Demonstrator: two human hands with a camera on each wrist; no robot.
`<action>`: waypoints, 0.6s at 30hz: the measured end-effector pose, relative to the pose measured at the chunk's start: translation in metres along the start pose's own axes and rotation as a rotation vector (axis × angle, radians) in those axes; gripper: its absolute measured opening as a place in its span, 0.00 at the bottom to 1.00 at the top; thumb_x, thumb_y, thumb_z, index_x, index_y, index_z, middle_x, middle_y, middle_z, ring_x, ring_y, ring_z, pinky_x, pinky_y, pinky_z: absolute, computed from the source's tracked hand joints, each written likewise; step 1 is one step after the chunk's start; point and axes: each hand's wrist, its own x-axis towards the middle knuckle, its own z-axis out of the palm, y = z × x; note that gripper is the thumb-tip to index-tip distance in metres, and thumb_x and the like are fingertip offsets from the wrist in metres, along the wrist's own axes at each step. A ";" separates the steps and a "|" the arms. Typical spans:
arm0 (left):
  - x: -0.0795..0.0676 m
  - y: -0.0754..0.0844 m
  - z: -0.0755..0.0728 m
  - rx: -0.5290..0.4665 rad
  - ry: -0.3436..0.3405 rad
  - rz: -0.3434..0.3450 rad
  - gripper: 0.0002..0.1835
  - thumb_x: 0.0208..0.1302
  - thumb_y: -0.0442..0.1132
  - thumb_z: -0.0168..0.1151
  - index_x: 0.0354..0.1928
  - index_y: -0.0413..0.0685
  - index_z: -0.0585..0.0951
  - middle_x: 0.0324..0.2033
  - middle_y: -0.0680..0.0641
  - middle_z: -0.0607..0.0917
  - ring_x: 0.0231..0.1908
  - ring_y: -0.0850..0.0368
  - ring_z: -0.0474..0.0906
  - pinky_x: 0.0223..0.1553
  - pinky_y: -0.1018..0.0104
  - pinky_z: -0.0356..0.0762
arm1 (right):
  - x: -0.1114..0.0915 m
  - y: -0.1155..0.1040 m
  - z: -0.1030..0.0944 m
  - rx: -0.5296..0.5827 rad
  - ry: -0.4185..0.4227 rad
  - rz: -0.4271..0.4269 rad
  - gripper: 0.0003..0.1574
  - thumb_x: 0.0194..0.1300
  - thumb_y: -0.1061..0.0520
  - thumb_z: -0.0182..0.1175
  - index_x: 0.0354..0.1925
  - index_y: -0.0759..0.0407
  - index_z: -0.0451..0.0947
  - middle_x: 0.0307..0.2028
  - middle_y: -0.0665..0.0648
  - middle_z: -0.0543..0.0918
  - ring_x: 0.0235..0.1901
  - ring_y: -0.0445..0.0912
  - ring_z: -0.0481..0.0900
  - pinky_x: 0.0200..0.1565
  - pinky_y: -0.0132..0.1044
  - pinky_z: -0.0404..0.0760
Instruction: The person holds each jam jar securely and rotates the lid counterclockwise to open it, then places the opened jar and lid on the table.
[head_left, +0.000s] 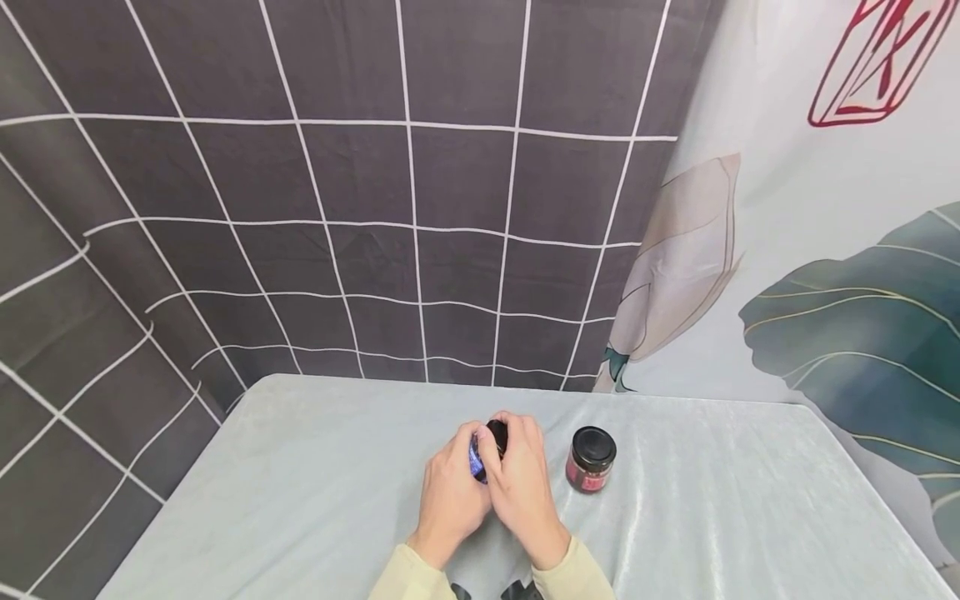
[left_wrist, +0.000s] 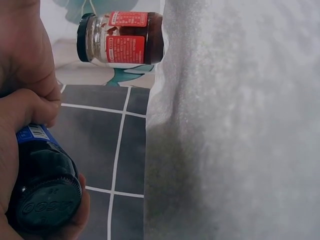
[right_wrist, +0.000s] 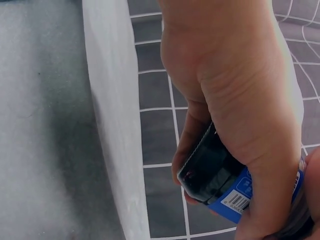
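Both hands are round a dark glass jar [head_left: 477, 463] with a blue label and a black lid, in the middle of the head view. My left hand [head_left: 452, 492] grips the jar's body from the left. From the other side my right hand [head_left: 527, 483] holds it around the top, covering much of the lid. Seen from the left wrist, the jar's embossed base [left_wrist: 50, 207] is tilted toward the camera. The right wrist view shows a barcode on the blue label [right_wrist: 236, 201] and the base raised off the table.
A second jar [head_left: 591, 461] with a black lid and red label stands upright on the cloth-covered table [head_left: 315, 483], just right of the hands. Behind the table hangs a dark curtain with a white grid [head_left: 360, 183]; a pale leaf-patterned one [head_left: 697, 333] hangs at the right.
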 end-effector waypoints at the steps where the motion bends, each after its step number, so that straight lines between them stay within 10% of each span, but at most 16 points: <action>1: 0.000 0.000 0.000 0.000 0.003 0.007 0.23 0.46 0.34 0.72 0.48 0.48 0.78 0.36 0.46 0.87 0.34 0.50 0.86 0.35 0.54 0.82 | 0.000 0.000 0.000 0.000 0.004 0.003 0.16 0.71 0.52 0.58 0.46 0.63 0.79 0.40 0.59 0.77 0.43 0.51 0.73 0.45 0.47 0.73; 18: 0.000 0.000 0.000 -0.039 -0.016 -0.008 0.23 0.44 0.34 0.73 0.46 0.50 0.80 0.35 0.48 0.88 0.33 0.52 0.86 0.35 0.55 0.82 | 0.003 0.001 -0.002 0.030 -0.026 -0.016 0.10 0.69 0.55 0.58 0.41 0.61 0.79 0.38 0.55 0.75 0.42 0.49 0.72 0.44 0.46 0.72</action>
